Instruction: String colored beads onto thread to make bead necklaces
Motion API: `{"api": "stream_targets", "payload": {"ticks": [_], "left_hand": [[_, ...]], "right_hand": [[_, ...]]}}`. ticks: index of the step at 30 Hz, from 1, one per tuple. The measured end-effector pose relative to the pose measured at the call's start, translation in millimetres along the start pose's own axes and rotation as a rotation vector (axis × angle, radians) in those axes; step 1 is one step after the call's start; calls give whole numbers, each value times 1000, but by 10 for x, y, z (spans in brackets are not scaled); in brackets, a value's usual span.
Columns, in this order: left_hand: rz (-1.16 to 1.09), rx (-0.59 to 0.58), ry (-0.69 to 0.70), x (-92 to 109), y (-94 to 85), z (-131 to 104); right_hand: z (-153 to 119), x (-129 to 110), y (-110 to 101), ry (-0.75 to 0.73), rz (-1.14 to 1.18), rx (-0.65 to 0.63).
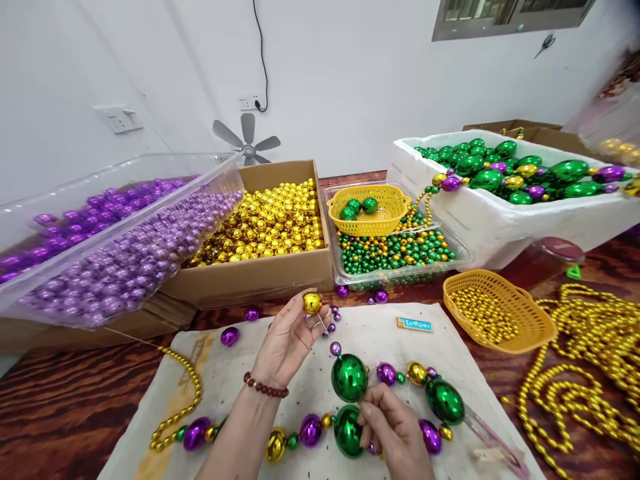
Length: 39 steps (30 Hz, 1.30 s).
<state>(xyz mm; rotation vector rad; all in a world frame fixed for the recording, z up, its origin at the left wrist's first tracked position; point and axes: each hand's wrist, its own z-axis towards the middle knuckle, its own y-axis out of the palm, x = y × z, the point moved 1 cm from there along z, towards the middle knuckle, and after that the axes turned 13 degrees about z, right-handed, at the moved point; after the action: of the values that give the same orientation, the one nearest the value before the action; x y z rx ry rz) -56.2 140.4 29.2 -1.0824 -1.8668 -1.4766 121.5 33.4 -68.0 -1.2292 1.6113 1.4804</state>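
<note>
My left hand point(290, 333), with a dark red bead bracelet at its wrist, has its fingers closed round a shiny gold ball point(313, 303). A thin thread runs from that ball down to a small purple bead point(335, 349) and a large green ball point(349, 378). My right hand point(393, 430) pinches just under the green ball, beside a second green ball point(349, 431); what its fingertips hold is too small to tell. Strung purple, gold and green beads curve across the white cloth point(200, 353) on both sides of my hands.
Purple beads fill a clear tub point(120, 287) at left, gold ones a cardboard box point(265, 270). Behind are a bead tray point(400, 257) and a foam box point(540, 223) of green balls. A yellow basket point(540, 327) and gold bead strings point(590, 360) lie at right.
</note>
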Motion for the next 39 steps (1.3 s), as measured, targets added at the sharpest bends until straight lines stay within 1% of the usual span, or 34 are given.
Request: {"api": "stream_targets", "payload": {"ticks": [4,9,16,20,25,27,34,37,39], "left_hand": [[20,-18,10,0,18,-12],[74,-24,68,9,60,-58],[155,-64,133,-60,172,-210],[212,-70,153,-111,197,-273],[229,-62,139,-142,197,-288],[243,-64,142,-144,208,-284],[313,-87,141,-87,249,-274],[320,-88,141,-61,259,-242],[312,-68,159,-46,259,-205]], "right_hand": [[-2,-15,8,22,-9,10],[14,17,27,34,9,14],[131,-8,158,-29,120,19],[196,-28,201,-19,203,9],[226,-15,177,32,305,83],[238,-14,173,40,334,92],[259,21,183,55,462,-20],[257,37,173,36,470,-36],[263,41,164,33,467,-29]]}}
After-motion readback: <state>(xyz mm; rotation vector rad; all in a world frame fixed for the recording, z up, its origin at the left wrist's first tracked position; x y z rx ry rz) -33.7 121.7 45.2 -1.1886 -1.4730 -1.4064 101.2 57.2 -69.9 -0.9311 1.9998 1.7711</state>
